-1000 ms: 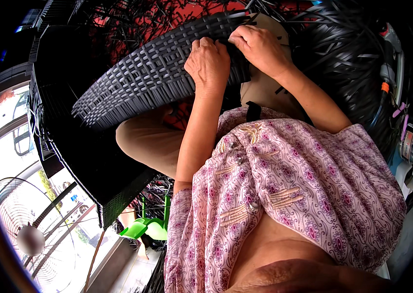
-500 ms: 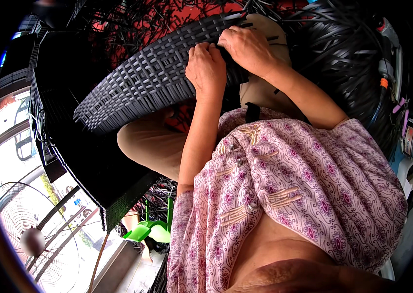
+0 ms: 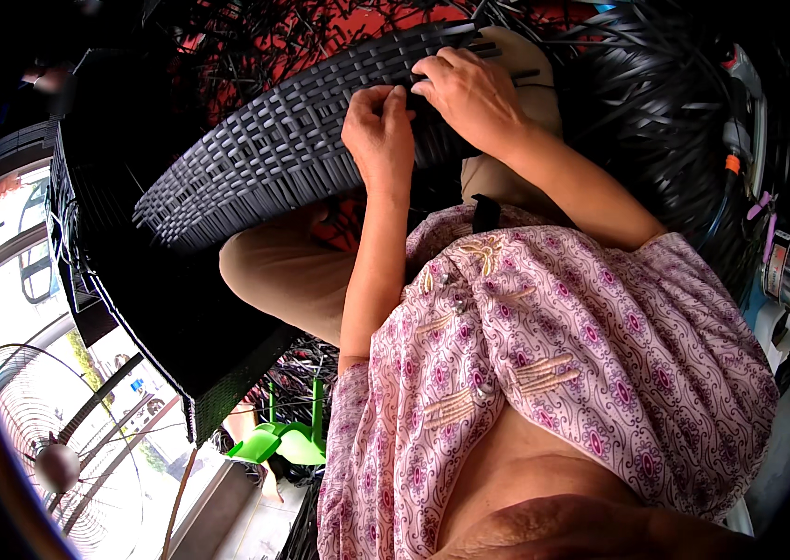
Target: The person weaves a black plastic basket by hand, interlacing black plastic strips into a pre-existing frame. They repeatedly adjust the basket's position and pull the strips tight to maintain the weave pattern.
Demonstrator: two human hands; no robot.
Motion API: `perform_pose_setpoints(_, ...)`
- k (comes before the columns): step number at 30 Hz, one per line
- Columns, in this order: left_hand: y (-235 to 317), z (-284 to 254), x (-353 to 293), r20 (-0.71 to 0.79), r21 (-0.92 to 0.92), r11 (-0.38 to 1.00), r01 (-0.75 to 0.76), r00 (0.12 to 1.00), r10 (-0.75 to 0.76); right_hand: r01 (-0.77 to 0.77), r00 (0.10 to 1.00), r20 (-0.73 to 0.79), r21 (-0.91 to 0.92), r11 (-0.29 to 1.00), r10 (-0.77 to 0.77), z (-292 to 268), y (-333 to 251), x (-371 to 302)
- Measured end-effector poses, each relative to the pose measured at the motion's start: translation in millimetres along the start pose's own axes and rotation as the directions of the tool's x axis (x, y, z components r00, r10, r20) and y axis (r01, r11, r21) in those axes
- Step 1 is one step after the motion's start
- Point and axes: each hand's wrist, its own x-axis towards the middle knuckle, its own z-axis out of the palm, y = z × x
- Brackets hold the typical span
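Observation:
A long curved panel of dark grey woven strips (image 3: 255, 149) lies across my lap, its wide end up against my knee. Over the weave, my left hand (image 3: 379, 140) is closed in a pinch, thumb against forefinger. My right hand (image 3: 474, 98) rests close beside it, palm down, its fingers bent together over the panel near the far edge. Whatever the fingertips hold is lost against the dark weave. Loose strip ends (image 3: 521, 73) stick out past the panel to the right of my right hand.
Black loose strips (image 3: 637, 103) are heaped at the right, and more lie scattered over a red surface (image 3: 367, 19). A large black woven piece (image 3: 133, 280) stands at the left, with a fan (image 3: 57, 467) beyond it. Green objects (image 3: 283, 442) and a power tool (image 3: 740, 70) are nearby.
My left hand has shifted slightly left, and its pinch now shows more clearly. My right hand stays nearly in place. The view has tilted a little.

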Motion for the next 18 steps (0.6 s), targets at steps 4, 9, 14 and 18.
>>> perform_pose_setpoints(4, -6.0, -43.7, 2.7, -0.154, -0.261, 0.965, -0.002, 0.987, -0.039, 0.166, 0.955, -0.255, 0.043, 0.985, -0.15, -9.0, 5.1, 7.4)
perform_pose_setpoints(9, 35.4, -84.2, -4.6, -0.195, -0.209, 0.967, -0.147, 0.975, 0.106, 0.216, 0.976, -0.129, 0.405, 0.889, -0.178, -5.2, -11.7, 26.7)
perform_pose_setpoints(14, 59.3, -71.5, -14.0, -0.074, -0.321, 0.933, -0.162, 0.987, 0.145, 0.055, 0.987, 0.06, 0.753, 0.656, -0.152, 1.1, -26.1, 37.6)
perform_pose_setpoints(18, 14.3, -57.4, 9.0, -0.024, -0.064, 0.997, -0.036, 0.999, 0.034, -0.088, 0.996, 0.082, 0.674, 0.734, 0.044, -5.3, -2.3, 33.8)
